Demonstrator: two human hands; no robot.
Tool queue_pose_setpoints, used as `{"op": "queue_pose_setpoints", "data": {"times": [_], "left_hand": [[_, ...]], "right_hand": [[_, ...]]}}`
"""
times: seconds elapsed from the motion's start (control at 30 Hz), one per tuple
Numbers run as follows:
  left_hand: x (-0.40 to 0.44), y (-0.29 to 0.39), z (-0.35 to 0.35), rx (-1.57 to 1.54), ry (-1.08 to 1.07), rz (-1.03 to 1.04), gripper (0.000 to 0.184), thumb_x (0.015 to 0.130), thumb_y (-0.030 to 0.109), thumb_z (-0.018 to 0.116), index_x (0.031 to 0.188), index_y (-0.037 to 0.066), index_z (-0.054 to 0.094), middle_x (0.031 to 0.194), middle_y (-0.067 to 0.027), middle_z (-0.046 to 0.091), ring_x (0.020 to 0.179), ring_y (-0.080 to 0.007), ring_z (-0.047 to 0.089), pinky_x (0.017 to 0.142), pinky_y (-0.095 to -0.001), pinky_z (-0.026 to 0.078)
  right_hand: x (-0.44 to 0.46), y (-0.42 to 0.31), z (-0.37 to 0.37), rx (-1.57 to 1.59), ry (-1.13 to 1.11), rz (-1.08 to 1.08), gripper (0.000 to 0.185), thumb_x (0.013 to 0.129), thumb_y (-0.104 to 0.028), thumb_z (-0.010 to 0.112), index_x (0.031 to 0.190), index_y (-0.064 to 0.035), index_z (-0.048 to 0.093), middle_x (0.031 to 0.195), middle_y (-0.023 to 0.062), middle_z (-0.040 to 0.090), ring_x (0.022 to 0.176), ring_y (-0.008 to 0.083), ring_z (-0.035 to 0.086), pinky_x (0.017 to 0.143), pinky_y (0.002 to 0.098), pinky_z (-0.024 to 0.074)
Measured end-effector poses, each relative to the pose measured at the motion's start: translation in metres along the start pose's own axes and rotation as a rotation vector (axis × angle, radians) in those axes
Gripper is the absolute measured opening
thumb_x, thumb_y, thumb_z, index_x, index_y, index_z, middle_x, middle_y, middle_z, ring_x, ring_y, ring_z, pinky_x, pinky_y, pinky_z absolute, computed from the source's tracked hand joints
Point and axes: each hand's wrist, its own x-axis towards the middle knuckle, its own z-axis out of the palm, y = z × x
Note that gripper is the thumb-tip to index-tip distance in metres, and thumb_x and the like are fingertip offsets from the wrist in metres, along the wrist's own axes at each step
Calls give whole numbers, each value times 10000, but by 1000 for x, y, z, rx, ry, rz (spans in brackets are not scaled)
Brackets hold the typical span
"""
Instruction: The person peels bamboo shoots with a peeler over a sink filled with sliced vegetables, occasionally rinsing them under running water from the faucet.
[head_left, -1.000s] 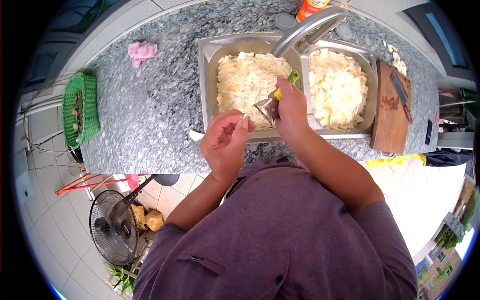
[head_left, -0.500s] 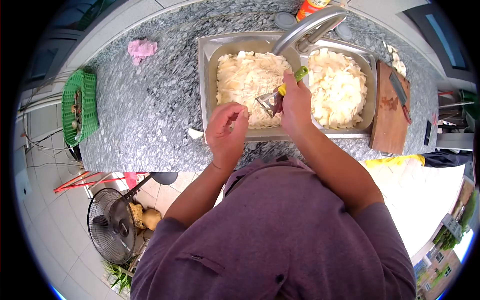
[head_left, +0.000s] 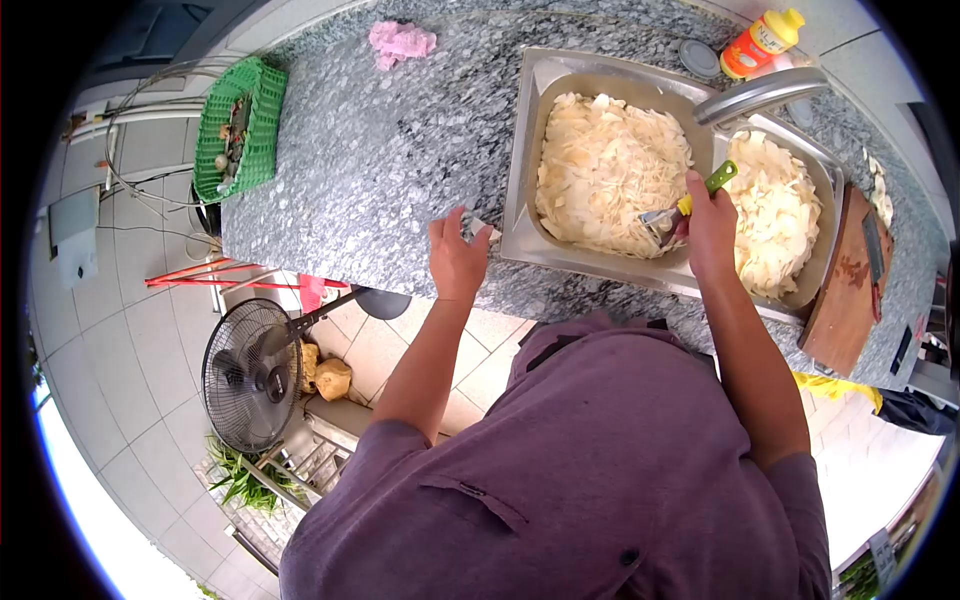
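My right hand (head_left: 712,232) is wrapped around a peeler (head_left: 722,177) with a green and yellow handle. The peeler's metal head hangs over the left sink basin, which holds a heap of thin pale shreds (head_left: 612,170). In the right basin lie broader pale slices (head_left: 775,205). To the left of the sink, my left hand (head_left: 458,262) is low over the counter with thumb and fingers apart. A small white piece (head_left: 484,229) lies between its fingertips, partly covered; no firm grip on it shows.
The steel sink (head_left: 515,190) has a curved faucet (head_left: 765,92). At right, a wooden board (head_left: 838,290) carries a knife (head_left: 874,250). A yellow-orange bottle (head_left: 762,42) stands behind. Left on the granite counter (head_left: 380,170) are a pink cloth (head_left: 402,42) and a green basket (head_left: 262,125).
The head view has swung left. My left hand has moved from the sink's front edge to the white piece on the counter, its fingers spreading. My right hand still grips the peeler.
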Motion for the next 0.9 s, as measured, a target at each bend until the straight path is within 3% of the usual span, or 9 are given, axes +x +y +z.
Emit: {"op": "queue_pose_setpoints", "data": {"times": [0.07,0.17,0.27,0.37,0.4,0.5,0.67,0.77,0.9], "left_hand": [[2,-24,8,125,-4,-10,421,800,268,825,1139,70,673,1036,-90,576,757,-253,646,666,-395,545],[3,-34,18,70,-37,60,403,783,292,832,1071,47,693,960,-97,625,752,-281,659,679,-400,547],[8,-16,14,-102,-135,-84,303,829,229,802,1030,21,712,856,-70,678,702,-224,671,660,-346,545],[7,11,20,-744,-231,-258,219,887,159,752,1039,5,722,792,-33,699,663,-141,660,629,-289,535],[7,30,15,-836,-299,-340,226,943,124,700,1134,3,716,824,-15,695,663,-82,638,611,-245,526],[-1,60,21,-1032,-426,-428,309,969,149,686,1239,-1,683,889,-51,713,693,-99,646,645,-242,550],[-18,93,33,-1230,-608,-660,430,951,125,704,1329,-45,587,829,-44,677,666,-131,665,603,-256,555],[-21,111,36,-1285,-745,-789,396,957,157,706,1302,-12,608,836,-66,696,696,-145,679,607,-257,556],[-25,135,25,-1379,-809,-744,335,996,164,651,1281,-8,624,886,-63,708,728,-148,682,671,-280,566]], "right_hand": [[-2,1,2,5,-12,15,351,967,-372,669,858,-52,573,647,54,597,429,111,496,400,250,389],[-8,3,9,-4,-51,20,342,973,-364,662,865,-52,572,644,62,601,427,114,495,397,259,389],[-16,3,12,-40,-76,-4,339,978,-355,659,869,-47,570,640,77,606,415,119,487,393,268,389],[-14,2,7,15,-47,-7,350,973,-359,666,871,-38,574,639,74,603,415,121,488,389,267,386],[-16,-4,5,36,-38,13,326,985,-322,644,896,-23,550,644,90,616,418,127,502,394,272,399],[-8,-2,-1,75,2,44,335,981,-331,647,897,-21,557,645,82,608,423,129,500,400,274,400],[-17,-1,-1,80,-76,63,358,965,-376,676,895,-35,591,666,72,615,437,115,510,406,256,426],[-24,-4,1,129,-130,61,326,979,-364,654,926,-49,590,675,67,622,440,111,508,403,252,415],[-32,-20,5,249,-169,38,229,989,-270,610,916,-54,590,656,62,601,442,110,467,408,261,368]]}}
